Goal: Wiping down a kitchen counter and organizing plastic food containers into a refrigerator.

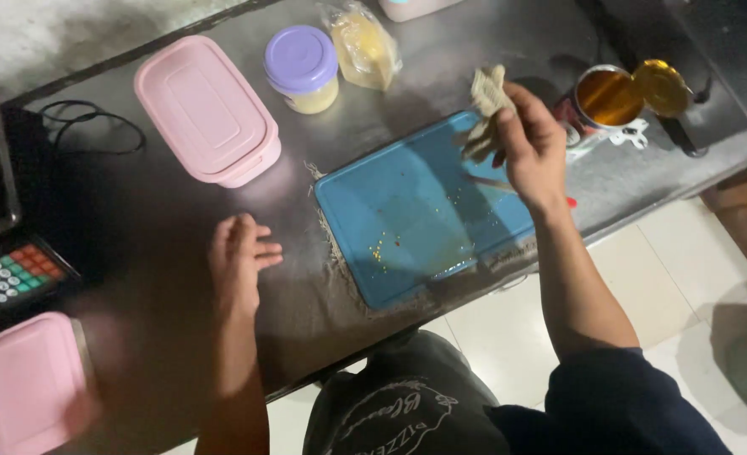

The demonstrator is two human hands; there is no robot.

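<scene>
Above the blue tray (407, 211), right hand (529, 139) fingers pinch a limp, light cloth (487, 105) by its middle; left hand (239, 261) rests spread on the desk (163, 219).

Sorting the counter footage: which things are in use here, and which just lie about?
In use: right hand holding a pale crumpled wad; blue tray; left hand flat on the counter.
Lying about: pink boxes, purple-lidded jar, open tin, keypad scale.

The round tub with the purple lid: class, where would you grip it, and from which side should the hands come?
Grip the purple lid of the round tub around its rim, coming from above. The tub stands upright with its lid uppermost and unobstructed. A pink box sits close on one side and a plastic bag on the other, so a sideways approach looks cramped.
</scene>
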